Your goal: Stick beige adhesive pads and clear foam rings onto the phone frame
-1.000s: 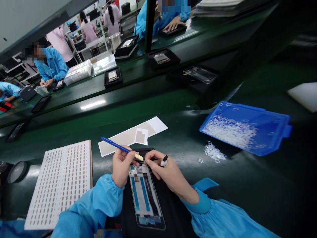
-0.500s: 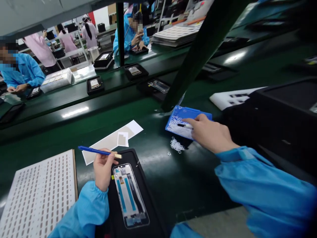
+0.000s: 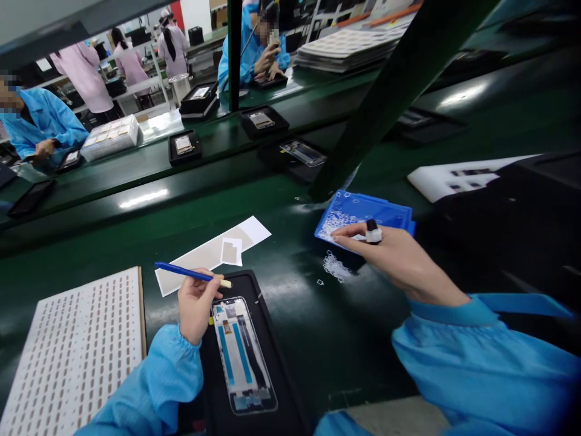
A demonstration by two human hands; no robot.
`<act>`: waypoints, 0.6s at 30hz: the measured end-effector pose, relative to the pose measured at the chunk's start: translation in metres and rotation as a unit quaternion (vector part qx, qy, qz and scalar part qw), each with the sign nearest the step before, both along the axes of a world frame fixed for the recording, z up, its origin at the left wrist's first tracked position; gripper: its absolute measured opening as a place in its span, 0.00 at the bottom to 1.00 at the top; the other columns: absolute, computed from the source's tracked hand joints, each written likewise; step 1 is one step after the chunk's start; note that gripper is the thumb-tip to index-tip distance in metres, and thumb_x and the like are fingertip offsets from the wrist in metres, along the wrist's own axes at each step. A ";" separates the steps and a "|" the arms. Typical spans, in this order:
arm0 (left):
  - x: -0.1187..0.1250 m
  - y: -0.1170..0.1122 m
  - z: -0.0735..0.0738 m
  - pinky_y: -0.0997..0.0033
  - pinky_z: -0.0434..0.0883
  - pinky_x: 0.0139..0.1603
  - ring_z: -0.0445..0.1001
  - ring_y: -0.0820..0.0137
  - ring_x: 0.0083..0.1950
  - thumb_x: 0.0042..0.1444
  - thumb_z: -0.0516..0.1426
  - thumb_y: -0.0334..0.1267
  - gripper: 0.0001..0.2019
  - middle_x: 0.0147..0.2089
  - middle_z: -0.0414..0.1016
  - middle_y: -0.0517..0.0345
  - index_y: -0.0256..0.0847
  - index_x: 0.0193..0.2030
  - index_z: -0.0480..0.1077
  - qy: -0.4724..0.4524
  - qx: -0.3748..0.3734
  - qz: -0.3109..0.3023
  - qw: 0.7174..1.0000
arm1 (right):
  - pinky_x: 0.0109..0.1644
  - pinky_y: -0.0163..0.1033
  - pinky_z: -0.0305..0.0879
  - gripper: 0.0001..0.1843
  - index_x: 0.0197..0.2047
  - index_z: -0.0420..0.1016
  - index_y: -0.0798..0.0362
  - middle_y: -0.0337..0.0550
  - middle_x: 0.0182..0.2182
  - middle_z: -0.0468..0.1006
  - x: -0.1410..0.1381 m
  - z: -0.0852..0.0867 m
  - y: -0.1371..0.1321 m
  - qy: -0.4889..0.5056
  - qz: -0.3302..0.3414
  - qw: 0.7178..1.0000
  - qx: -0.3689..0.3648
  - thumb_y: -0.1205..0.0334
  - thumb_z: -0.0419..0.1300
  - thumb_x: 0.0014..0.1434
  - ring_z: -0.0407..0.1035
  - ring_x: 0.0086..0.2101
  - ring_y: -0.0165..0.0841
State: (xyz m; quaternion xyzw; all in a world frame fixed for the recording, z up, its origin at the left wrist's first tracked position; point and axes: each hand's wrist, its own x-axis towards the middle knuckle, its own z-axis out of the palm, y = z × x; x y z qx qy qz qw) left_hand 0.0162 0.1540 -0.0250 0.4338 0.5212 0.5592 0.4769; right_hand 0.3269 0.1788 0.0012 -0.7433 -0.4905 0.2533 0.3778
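Long, glossy dark-green benches [image 3: 113, 233] catch pale streaks of light [image 3: 144, 198] — a thick dark-green post [image 3: 385, 97] slants across them, and farther back a white open-frame rack [image 3: 140, 88] stands near a white panel [image 3: 198, 18].

white glare streaks the green bench [image 3: 100, 242], while the right side sinks into dark blur.

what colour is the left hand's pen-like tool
The pen-like tool is blue with a cream tip; head view.

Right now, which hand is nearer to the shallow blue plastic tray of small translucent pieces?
Right. The right hand is at the tray, over its near side. The left hand is well away to the tray's left, holding a slim blue pen-like tool.
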 end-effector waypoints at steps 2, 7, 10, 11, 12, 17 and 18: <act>0.000 0.000 0.000 0.77 0.75 0.23 0.79 0.68 0.30 0.44 0.67 0.45 0.17 0.31 0.79 0.55 0.37 0.33 0.68 0.002 0.001 -0.001 1.000 | 0.39 0.40 0.64 0.05 0.31 0.76 0.56 0.48 0.34 0.78 0.006 0.000 0.003 -0.055 -0.032 0.998 0.020 0.63 0.61 0.50 0.71 0.35 0.40; -0.001 0.001 -0.001 0.77 0.75 0.22 0.80 0.67 0.30 0.45 0.67 0.47 0.17 0.31 0.79 0.55 0.37 0.33 0.68 0.005 0.014 -0.007 1.000 | 0.41 0.41 0.58 0.05 0.28 0.71 0.55 0.50 0.34 0.75 0.029 0.010 0.013 -0.190 -0.074 0.979 0.016 0.64 0.57 0.54 0.68 0.37 0.42; -0.001 0.001 0.000 0.76 0.75 0.22 0.80 0.67 0.29 0.44 0.67 0.47 0.18 0.31 0.79 0.55 0.37 0.32 0.69 0.009 0.021 -0.004 1.000 | 0.36 0.41 0.55 0.11 0.24 0.69 0.55 0.50 0.31 0.73 0.039 0.013 0.017 -0.223 -0.050 0.973 -0.031 0.59 0.60 0.55 0.66 0.33 0.40; -0.001 0.001 0.000 0.76 0.75 0.22 0.80 0.67 0.29 0.44 0.67 0.48 0.18 0.31 0.79 0.55 0.37 0.32 0.69 0.011 0.022 -0.002 1.000 | 0.34 0.41 0.54 0.11 0.24 0.71 0.55 0.50 0.32 0.73 0.042 0.012 0.017 -0.229 -0.038 0.972 -0.046 0.60 0.61 0.55 0.66 0.32 0.40; -0.001 0.001 0.000 0.76 0.75 0.22 0.80 0.68 0.28 0.44 0.67 0.48 0.18 0.30 0.79 0.55 0.37 0.32 0.69 0.012 0.022 0.000 1.000 | 0.33 0.40 0.52 0.08 0.26 0.73 0.56 0.51 0.35 0.74 0.044 0.012 0.018 -0.234 -0.024 0.970 -0.059 0.62 0.61 0.54 0.66 0.31 0.39; -0.001 0.001 0.001 0.76 0.76 0.22 0.79 0.68 0.28 0.44 0.67 0.48 0.18 0.30 0.79 0.55 0.37 0.32 0.69 0.014 0.016 0.003 1.000 | 0.33 0.39 0.52 0.08 0.33 0.79 0.54 0.50 0.38 0.75 0.051 0.011 0.024 -0.219 0.040 0.970 -0.094 0.72 0.61 0.49 0.67 0.35 0.40; -0.001 0.001 0.001 0.76 0.76 0.22 0.80 0.68 0.28 0.44 0.67 0.48 0.18 0.30 0.79 0.55 0.37 0.32 0.69 0.014 0.016 0.003 1.000 | 0.34 0.39 0.53 0.06 0.32 0.79 0.55 0.49 0.36 0.76 0.051 0.012 0.025 -0.206 0.044 0.973 -0.095 0.71 0.62 0.49 0.67 0.35 0.41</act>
